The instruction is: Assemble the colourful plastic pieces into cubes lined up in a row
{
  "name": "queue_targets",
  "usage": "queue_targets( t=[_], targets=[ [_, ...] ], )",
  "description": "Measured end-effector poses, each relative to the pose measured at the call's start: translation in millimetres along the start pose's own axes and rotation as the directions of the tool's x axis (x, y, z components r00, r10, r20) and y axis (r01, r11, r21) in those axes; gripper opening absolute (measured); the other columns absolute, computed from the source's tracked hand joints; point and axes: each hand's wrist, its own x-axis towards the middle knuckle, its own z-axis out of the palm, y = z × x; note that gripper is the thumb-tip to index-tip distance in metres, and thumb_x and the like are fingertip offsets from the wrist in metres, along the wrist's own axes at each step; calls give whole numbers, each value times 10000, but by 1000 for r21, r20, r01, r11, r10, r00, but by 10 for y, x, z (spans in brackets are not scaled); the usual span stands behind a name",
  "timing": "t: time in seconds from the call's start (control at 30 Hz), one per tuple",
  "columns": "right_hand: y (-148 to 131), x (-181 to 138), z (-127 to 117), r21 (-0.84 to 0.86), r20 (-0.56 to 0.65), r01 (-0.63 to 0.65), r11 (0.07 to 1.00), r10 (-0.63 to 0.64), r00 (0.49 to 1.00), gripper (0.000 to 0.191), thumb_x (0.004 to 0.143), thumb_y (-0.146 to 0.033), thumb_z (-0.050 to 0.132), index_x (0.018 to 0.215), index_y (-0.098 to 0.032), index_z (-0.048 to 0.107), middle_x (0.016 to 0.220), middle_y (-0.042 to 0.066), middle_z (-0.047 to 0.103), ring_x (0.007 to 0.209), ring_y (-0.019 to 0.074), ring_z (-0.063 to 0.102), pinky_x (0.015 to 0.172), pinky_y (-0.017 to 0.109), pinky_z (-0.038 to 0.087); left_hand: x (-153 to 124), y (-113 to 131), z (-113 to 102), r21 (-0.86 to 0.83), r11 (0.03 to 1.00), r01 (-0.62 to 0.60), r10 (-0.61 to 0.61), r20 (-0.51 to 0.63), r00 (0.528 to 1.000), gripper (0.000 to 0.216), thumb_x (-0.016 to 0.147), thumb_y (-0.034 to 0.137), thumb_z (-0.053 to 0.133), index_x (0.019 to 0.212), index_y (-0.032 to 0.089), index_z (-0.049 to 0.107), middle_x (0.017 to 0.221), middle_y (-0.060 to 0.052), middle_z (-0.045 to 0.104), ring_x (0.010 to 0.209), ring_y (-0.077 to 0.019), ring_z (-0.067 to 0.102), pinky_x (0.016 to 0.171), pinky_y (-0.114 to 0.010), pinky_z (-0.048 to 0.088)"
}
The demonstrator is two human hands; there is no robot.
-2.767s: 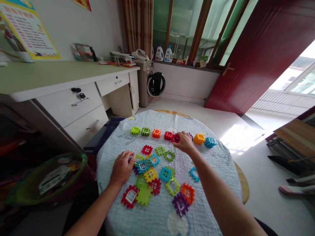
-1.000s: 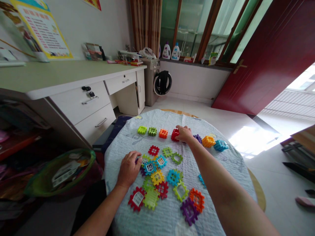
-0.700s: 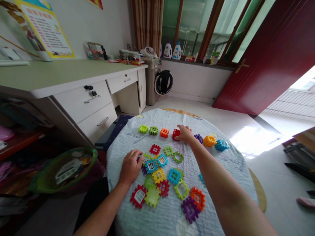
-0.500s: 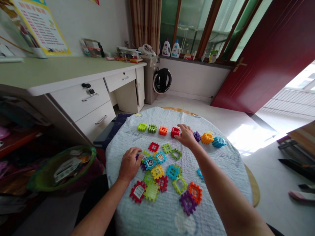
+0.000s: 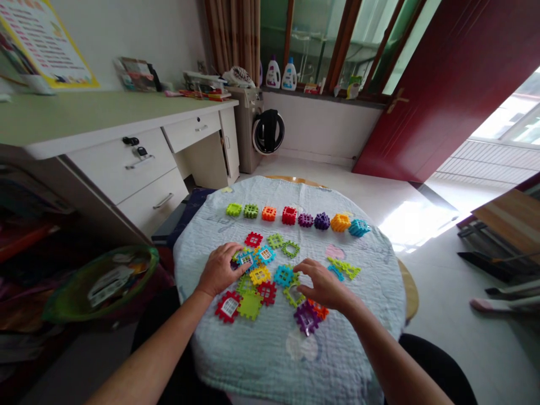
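Quilted pale-blue cloth covers the round tabletop. At centre-left the left hand lies palm down on the pile of flat tiles, fingers close together against a blue tile. Right of it the right hand hovers over a light-green frame tile, fingers curled, loosely apart. Above, the row of cubes runs left to right, dipping rightward.

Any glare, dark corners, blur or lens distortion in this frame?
Head view: daylight blows out the window and a floor patch at right; the basket corner at lower left is dim; the wide lens bows the desk and tilts the door; the blocks, left hand and right hand read sharp, with no clear motion blur.
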Motion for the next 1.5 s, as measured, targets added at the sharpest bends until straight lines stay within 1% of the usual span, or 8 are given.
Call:
queue_targets(
  t=[0.1, 0.23, 0.57, 0.7, 0.93, 1.1, 1.27, 1.5],
  targets=[
    [-99, 12, 147, -55, -28, 58, 997, -60, 998, 428, 780, -234, 669, 1206, -240, 622, 1226, 96, 561, 1102, 238, 514, 970, 389, 429, -3, -12, 18, -5, 1000, 24, -24, -17, 1000, 294, 831, 425, 594, 1036, 214, 600, 1098, -72, 640, 1046, -245, 589, 954, -402, 463],
    [-130, 87, 275, -140, -17, 84, 987, -87, 996, 351, 813, -261, 654, 1164, -281, 653, 1280, 86, 526, 1132, 252, 476, 985, 406, 412, -5, -46, 36, -41, 998, 52, -54, -56, 997, 240, 856, 372, 549, 1023, 206, 595, 1077, -79, 633, 1049, -242, 585, 967, -401, 462],
    [-2, 120, 314, -218, -156, -125, 968, 92, 984, 240, 829, -255, 640, 1069, -247, 651, 1226, 95, 544, 1091, 254, 488, 948, 403, 410, 12, -110, 29, -107, 988, 115, -131, -162, 978, 151, 844, 269, 484, 917, 192, 592, 1013, -94, 606, 1019, -242, 567, 963, -418, 459],
    [66, 116, 315, -154, -211, -123, 980, 89, 973, 205, 820, -199, 630, 1025, -210, 621, 1156, 93, 568, 1046, 233, 509, 945, 366, 414, 11, -127, 36, -114, 983, 145, -164, -174, 971, 129, 834, 278, 471, 882, 199, 562, 941, -86, 606, 950, -243, 579, 907, -417, 479],
    [252, 74, 249, 1, -312, -121, 993, 115, 943, 217, 814, -155, 602, 1021, -215, 578, 1075, 53, 589, 1025, 198, 551, 925, 328, 425, -9, -141, 62, -179, 936, 304, -331, -147, 932, 215, 877, 373, 417, 977, 217, 526, 953, -71, 657, 924, -237, 634, 853, -389, 507],
    [341, 39, 196, -3, -263, -77, 997, 73, 962, 355, 772, -134, 621, 1118, -195, 564, 1169, 83, 586, 1083, 205, 544, 971, 339, 405, -12, -138, 56, -201, 938, 282, -314, -154, 937, 268, 877, 380, 436, 1065, 213, 527, 1049, -87, 656, 999, -235, 628, 904, -390, 498],
    [324, 43, 214, -98, -219, -156, 983, 132, 967, 433, 763, -235, 674, 1183, -194, 578, 1193, 103, 619, 1106, 270, 525, 982, 405, 377, 6, -152, 47, -152, 961, 229, -257, -196, 946, 284, 869, 370, 450, 1069, 191, 542, 1064, -108, 633, 1029, -257, 594, 958, -437, 467],
    [419, 32, 136, -85, -317, -160, 983, 126, 940, 440, 744, -215, 654, 1176, -176, 583, 1108, 100, 628, 1049, 247, 546, 950, 381, 400, 16, -155, 37, -90, 972, 217, -232, -206, 951, 301, 885, 424, 422, 1034, 202, 559, 1064, -107, 623, 1053, -270, 575, 979, -441, 450]
  ],
)
